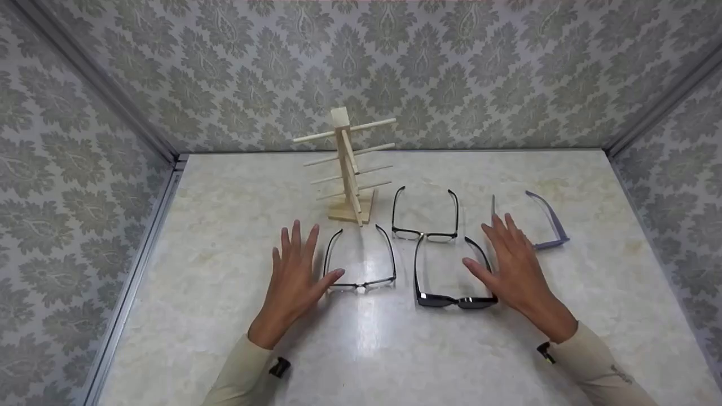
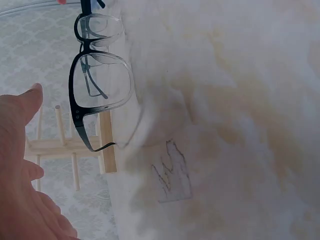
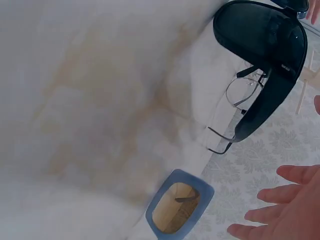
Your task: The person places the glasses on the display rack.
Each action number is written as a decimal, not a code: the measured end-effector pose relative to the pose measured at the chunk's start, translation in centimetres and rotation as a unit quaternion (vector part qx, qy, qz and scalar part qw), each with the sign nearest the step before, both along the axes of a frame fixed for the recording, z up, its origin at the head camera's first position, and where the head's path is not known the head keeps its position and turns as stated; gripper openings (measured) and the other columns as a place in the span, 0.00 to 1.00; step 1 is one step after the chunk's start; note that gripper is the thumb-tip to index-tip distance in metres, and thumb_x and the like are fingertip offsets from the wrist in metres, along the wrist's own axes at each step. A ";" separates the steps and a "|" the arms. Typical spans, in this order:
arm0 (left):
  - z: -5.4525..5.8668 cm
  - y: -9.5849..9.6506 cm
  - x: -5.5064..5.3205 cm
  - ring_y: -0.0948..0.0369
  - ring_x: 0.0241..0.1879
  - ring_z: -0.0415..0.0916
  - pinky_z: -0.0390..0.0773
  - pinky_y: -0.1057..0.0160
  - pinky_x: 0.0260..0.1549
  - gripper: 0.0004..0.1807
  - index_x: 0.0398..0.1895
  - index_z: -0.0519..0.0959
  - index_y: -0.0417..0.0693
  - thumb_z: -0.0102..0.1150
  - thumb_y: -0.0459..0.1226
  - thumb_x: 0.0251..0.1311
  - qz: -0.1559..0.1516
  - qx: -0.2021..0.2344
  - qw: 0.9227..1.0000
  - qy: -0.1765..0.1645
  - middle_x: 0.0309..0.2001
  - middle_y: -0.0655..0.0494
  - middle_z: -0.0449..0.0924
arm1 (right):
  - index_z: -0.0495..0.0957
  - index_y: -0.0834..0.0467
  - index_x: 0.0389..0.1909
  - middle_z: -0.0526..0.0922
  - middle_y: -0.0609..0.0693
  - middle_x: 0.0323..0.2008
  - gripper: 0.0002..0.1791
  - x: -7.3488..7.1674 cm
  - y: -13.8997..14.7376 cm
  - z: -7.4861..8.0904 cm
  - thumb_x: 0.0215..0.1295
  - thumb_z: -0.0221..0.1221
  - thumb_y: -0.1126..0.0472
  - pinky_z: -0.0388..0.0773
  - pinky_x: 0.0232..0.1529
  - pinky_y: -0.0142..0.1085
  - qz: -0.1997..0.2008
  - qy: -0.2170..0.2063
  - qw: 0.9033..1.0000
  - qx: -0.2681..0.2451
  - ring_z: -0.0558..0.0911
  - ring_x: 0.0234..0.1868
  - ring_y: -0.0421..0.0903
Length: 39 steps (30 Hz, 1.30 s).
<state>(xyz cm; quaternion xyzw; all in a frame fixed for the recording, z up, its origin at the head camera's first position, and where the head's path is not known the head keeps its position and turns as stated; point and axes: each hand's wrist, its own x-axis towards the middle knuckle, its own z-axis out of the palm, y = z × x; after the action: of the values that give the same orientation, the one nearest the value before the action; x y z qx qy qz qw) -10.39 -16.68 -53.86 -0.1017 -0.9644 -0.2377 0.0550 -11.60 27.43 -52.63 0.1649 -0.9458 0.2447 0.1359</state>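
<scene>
My left hand (image 1: pixel 293 282) has its fingers extended above the table, beside eyeglasses with clear lenses (image 1: pixel 361 287). In the head view its thumb overlaps their left end; the left wrist view shows a gap between hand and black upper rim (image 2: pixel 74 100). Spread fingers mark my right hand (image 1: pixel 516 270), between black sunglasses (image 1: pixel 456 302) and blue-purple glasses (image 1: pixel 558 228), whose left part it hides. The right wrist view shows it apart from the sunglasses (image 3: pixel 262 45) and the blue rim (image 3: pixel 204 192). Neither hand holds anything. Another dark-framed pair (image 1: pixel 423 233) lies behind the sunglasses.
A wooden stand (image 1: pixel 345 163) with several crosswise pegs rises at the back of the marbled table (image 1: pixel 225 237), behind the left eyeglasses. Its pegs hold no glasses. Patterned wall panels (image 1: pixel 389 73) enclose the back and both sides.
</scene>
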 end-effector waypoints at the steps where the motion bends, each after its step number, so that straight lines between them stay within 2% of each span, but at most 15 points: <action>1: 0.0 -0.1 0.1 0.29 0.86 0.40 0.51 0.19 0.76 0.57 0.91 0.54 0.48 0.65 0.67 0.70 -0.002 0.007 1.000 0.006 0.89 0.33 0.41 | 0.74 0.69 0.76 0.68 0.70 0.80 0.43 0.0 -0.2 -0.1 0.68 0.76 0.50 0.59 0.76 0.74 0.005 0.013 1.000 -0.011 0.60 0.84 0.70; 4: -0.2 -0.2 0.2 0.30 0.85 0.46 0.55 0.20 0.75 0.56 0.90 0.56 0.45 0.69 0.63 0.70 -0.011 0.031 0.999 0.023 0.87 0.31 0.46 | 0.77 0.69 0.73 0.74 0.69 0.76 0.40 0.0 -0.9 -0.2 0.66 0.78 0.54 0.66 0.73 0.73 0.020 0.044 0.998 -0.037 0.67 0.80 0.70; 7: -0.4 -0.3 0.5 0.33 0.84 0.52 0.61 0.24 0.75 0.55 0.89 0.58 0.43 0.72 0.59 0.70 -0.020 0.056 0.998 0.034 0.87 0.31 0.49 | 0.79 0.68 0.71 0.77 0.68 0.73 0.37 0.0 -1.7 -0.3 0.66 0.78 0.56 0.72 0.70 0.69 0.034 0.053 0.996 -0.058 0.72 0.77 0.68; 11: -0.7 -0.4 0.9 0.36 0.82 0.60 0.74 0.29 0.68 0.53 0.88 0.59 0.44 0.74 0.57 0.70 -0.020 0.078 0.996 0.037 0.86 0.33 0.53 | 0.79 0.66 0.72 0.79 0.65 0.71 0.36 0.3 -2.8 -0.3 0.68 0.78 0.56 0.77 0.69 0.63 0.047 0.036 0.995 -0.080 0.77 0.73 0.64; 14: -1.0 -0.4 1.2 0.38 0.80 0.64 0.78 0.32 0.64 0.51 0.87 0.62 0.44 0.75 0.55 0.70 -0.016 0.092 0.995 0.045 0.85 0.35 0.58 | 0.78 0.65 0.73 0.80 0.63 0.70 0.35 0.4 -3.6 -0.3 0.70 0.77 0.57 0.78 0.69 0.59 0.059 0.018 0.993 -0.097 0.78 0.72 0.61; 20: -1.4 -0.3 1.7 0.39 0.79 0.65 0.77 0.34 0.67 0.47 0.84 0.67 0.41 0.76 0.51 0.70 -0.018 0.118 0.991 0.058 0.82 0.36 0.64 | 0.79 0.66 0.72 0.80 0.63 0.70 0.33 0.6 -5.0 -0.5 0.70 0.76 0.58 0.77 0.70 0.59 0.081 0.007 0.990 -0.115 0.78 0.73 0.61; 28: -2.1 -0.8 2.2 0.39 0.80 0.64 0.73 0.33 0.72 0.44 0.83 0.68 0.42 0.75 0.49 0.71 -0.023 0.153 0.987 0.030 0.82 0.36 0.64 | 0.80 0.65 0.71 0.82 0.62 0.69 0.32 0.8 -6.7 -0.6 0.70 0.76 0.59 0.79 0.69 0.59 0.103 0.005 0.986 -0.127 0.80 0.72 0.60; 33: -2.3 -0.8 2.4 0.38 0.79 0.65 0.71 0.31 0.72 0.43 0.83 0.69 0.40 0.75 0.47 0.71 -0.030 0.173 0.984 0.025 0.80 0.34 0.66 | 0.80 0.64 0.72 0.82 0.63 0.69 0.32 0.9 -7.6 -0.5 0.71 0.76 0.58 0.81 0.66 0.57 0.107 -0.015 0.985 -0.135 0.82 0.70 0.58; 36: -2.4 -0.8 2.4 0.37 0.79 0.65 0.71 0.31 0.72 0.43 0.82 0.69 0.40 0.75 0.47 0.71 -0.037 0.182 0.982 0.021 0.80 0.33 0.67 | 0.79 0.65 0.71 0.82 0.64 0.68 0.31 0.8 -8.0 -0.7 0.71 0.75 0.60 0.84 0.62 0.55 0.114 -0.027 0.982 -0.147 0.84 0.66 0.59; 39: -2.4 -0.8 2.5 0.38 0.79 0.65 0.77 0.35 0.68 0.43 0.83 0.69 0.40 0.75 0.47 0.71 -0.040 0.198 0.979 0.008 0.80 0.34 0.67 | 0.79 0.67 0.70 0.82 0.66 0.66 0.31 0.8 -8.6 -0.8 0.71 0.75 0.63 0.86 0.59 0.55 0.124 -0.032 0.979 -0.160 0.85 0.62 0.62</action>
<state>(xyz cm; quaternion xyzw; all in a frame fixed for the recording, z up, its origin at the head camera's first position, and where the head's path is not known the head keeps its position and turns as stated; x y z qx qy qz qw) -7.92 -17.52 -56.29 -0.1296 -0.8929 -0.4251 0.0721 -10.76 18.87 -53.46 0.2492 -0.8704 0.4128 0.0991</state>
